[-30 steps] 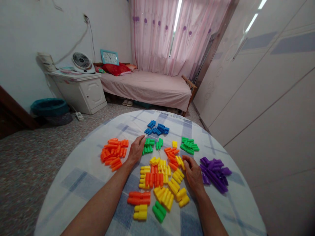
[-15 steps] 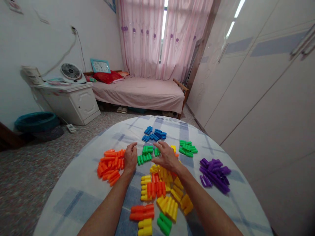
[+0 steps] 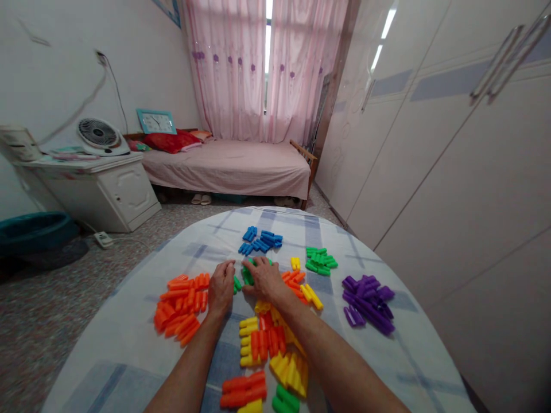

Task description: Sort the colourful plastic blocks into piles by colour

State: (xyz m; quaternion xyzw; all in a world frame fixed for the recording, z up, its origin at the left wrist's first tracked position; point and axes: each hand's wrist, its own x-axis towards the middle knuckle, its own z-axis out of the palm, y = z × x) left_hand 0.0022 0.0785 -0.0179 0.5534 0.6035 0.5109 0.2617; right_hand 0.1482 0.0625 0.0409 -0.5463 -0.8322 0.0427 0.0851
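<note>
Green pieces (image 3: 247,276) are located mid-surface (image 3: 413,367), partly covered by the right hand (image 3: 263,281), with a few more visible in the gap beside the left hand (image 3: 222,289). For clean handling here, the green pieces are probably best taken low on their sides, thumb against fingers, with the left hand used as a stop so nothing is scattered. The right forearm (image 3: 318,350) should be kept raised, since yellow pieces (image 3: 295,373) and red-orange pieces (image 3: 269,342) are lying under or right by it and could be nudged. Care is also advised at the far side, where blue pieces (image 3: 267,243) are grouped near the fingertips. Right hand: palm down, partly spread, thumb held apart from the fingers, green seen between them; contact looks likely, but whether anything is pinched cannot be told. Left hand: fingers bent and bunched, tips pointed inward and away from the body, set down near the green pieces and just beside the orange pile (image 3: 183,293); its grip is hidden, so whether anything is held cannot be told. Purple pieces (image 3: 368,304) are left well apart, on the right, untouched by either hand.
</note>
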